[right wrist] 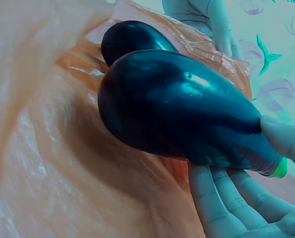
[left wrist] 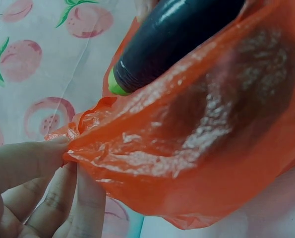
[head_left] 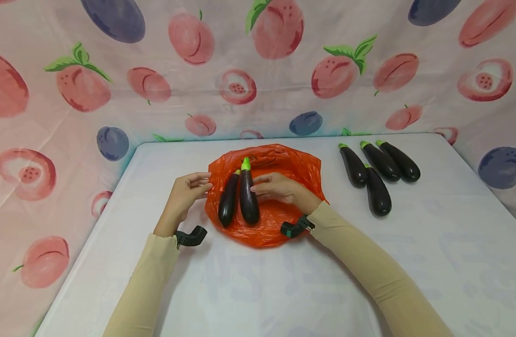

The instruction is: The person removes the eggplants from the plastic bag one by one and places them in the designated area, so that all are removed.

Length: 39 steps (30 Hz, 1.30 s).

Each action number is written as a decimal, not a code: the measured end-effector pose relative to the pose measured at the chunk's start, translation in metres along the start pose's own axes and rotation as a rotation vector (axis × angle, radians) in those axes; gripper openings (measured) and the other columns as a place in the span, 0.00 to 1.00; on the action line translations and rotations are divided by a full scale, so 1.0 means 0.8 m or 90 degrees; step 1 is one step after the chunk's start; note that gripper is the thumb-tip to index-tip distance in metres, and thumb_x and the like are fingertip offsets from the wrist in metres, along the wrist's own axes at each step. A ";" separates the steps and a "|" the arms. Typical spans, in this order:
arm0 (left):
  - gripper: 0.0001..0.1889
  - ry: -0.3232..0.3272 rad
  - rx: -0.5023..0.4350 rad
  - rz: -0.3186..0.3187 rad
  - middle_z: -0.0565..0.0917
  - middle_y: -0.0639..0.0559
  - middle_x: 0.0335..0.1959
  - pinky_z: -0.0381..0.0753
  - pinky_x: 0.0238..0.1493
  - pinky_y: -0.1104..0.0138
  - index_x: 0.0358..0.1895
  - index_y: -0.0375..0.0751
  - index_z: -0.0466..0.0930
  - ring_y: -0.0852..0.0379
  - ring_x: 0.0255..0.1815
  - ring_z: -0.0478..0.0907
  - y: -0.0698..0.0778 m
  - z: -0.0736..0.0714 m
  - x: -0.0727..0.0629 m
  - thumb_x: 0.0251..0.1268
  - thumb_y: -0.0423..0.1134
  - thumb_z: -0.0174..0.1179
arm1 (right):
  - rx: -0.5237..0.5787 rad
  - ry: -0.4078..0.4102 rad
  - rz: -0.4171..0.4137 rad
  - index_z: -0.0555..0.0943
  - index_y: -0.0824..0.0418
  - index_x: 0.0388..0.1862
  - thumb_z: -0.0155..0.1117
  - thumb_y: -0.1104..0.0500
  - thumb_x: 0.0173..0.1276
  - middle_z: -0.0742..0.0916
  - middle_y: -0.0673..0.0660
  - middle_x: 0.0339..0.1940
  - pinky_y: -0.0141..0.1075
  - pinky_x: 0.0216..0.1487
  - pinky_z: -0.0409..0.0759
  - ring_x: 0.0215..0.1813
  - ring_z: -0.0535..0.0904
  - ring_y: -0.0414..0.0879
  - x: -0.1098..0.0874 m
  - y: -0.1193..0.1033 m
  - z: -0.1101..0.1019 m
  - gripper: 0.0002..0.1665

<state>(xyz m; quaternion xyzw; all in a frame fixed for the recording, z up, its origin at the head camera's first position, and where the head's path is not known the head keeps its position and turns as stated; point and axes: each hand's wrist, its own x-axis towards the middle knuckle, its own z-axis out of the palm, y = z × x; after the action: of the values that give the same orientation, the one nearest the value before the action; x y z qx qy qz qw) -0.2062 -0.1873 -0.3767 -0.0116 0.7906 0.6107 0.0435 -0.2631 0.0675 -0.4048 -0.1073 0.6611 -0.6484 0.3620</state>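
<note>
An orange-red plastic bag (head_left: 275,231) lies spread on the table with its mouth open. My left hand (head_left: 186,193) pinches the left edge of the bag between thumb and fingers. In my right hand (head_left: 279,188), thumb and fingers grip a dark eggplant (head_left: 248,199) with a bright green cap, held over the bag's inside. A second eggplant (head_left: 227,201) lies in the bag just left of it. In the right wrist view the held eggplant (right wrist: 172,109) overlaps the other eggplant (right wrist: 132,39) behind it. The bag's film (left wrist: 137,148) rises between my left fingers and the eggplants.
Several eggplants lie on the white table (head_left: 431,262) to the right of the bag, the nearest one (head_left: 379,196) in front of the others. Fruit-printed cloth (head_left: 283,107) hangs behind the table. Dark bands (head_left: 298,227) circle both wrists.
</note>
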 end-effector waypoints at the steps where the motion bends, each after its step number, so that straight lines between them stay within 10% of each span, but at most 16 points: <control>1: 0.20 -0.001 -0.002 0.003 0.83 0.50 0.39 0.84 0.38 0.73 0.55 0.30 0.75 0.67 0.34 0.80 0.001 0.000 -0.001 0.62 0.34 0.61 | -0.002 0.003 0.001 0.66 0.72 0.65 0.53 0.65 0.70 0.73 0.69 0.65 0.48 0.64 0.73 0.55 0.80 0.52 -0.001 -0.001 -0.001 0.26; 39: 0.20 -0.001 0.016 -0.020 0.83 0.53 0.39 0.83 0.40 0.73 0.59 0.30 0.73 0.70 0.34 0.80 0.003 -0.005 0.001 0.64 0.33 0.58 | -0.058 0.070 -0.004 0.63 0.68 0.69 0.56 0.66 0.67 0.73 0.70 0.65 0.50 0.65 0.71 0.56 0.79 0.52 -0.058 -0.038 -0.019 0.31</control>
<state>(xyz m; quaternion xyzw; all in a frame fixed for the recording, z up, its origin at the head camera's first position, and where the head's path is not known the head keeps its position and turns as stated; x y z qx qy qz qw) -0.2076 -0.1905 -0.3739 -0.0232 0.7979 0.5999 0.0541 -0.2492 0.1032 -0.3619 -0.0900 0.7087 -0.6236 0.3173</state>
